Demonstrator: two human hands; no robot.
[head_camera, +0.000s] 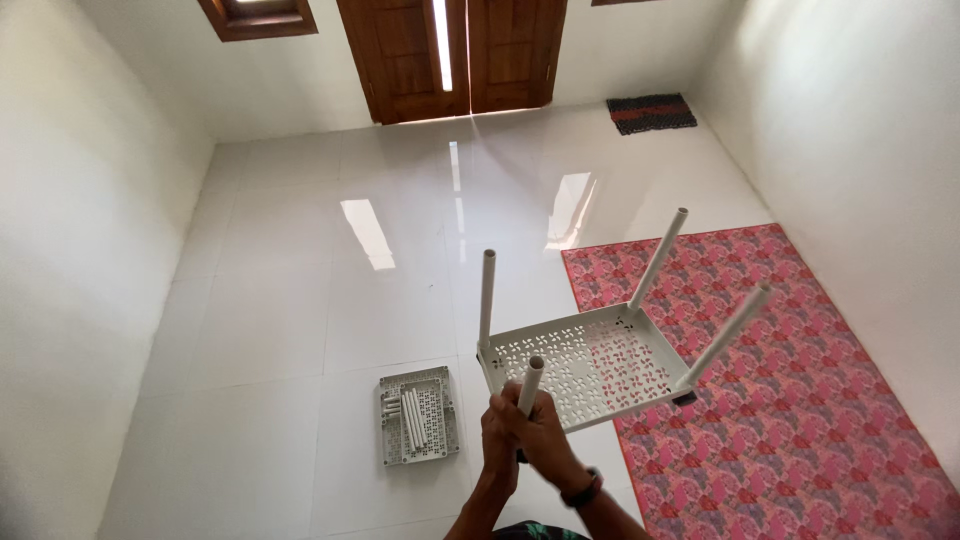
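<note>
I hold a white perforated shelf tray (590, 365) in the air, with four white tubes standing up from its corners. Both my hands wrap the base of the nearest corner tube (531, 383). My left hand (498, 442) grips it from the left. Pressed against it from the right is my right hand (550, 440), which has a dark watch at the wrist. The other three tubes (487, 295) (660, 255) (725, 335) point up and away from me, and the tray tilts slightly.
A second grey perforated tray (440, 440) lies on the glossy white tile floor, with several loose white tubes (410, 418) in it. A red patterned rug (800, 420) covers the floor to the right. Wooden double doors (450, 55) and a dark doormat (651, 112) are at the far wall. White walls close in on both sides.
</note>
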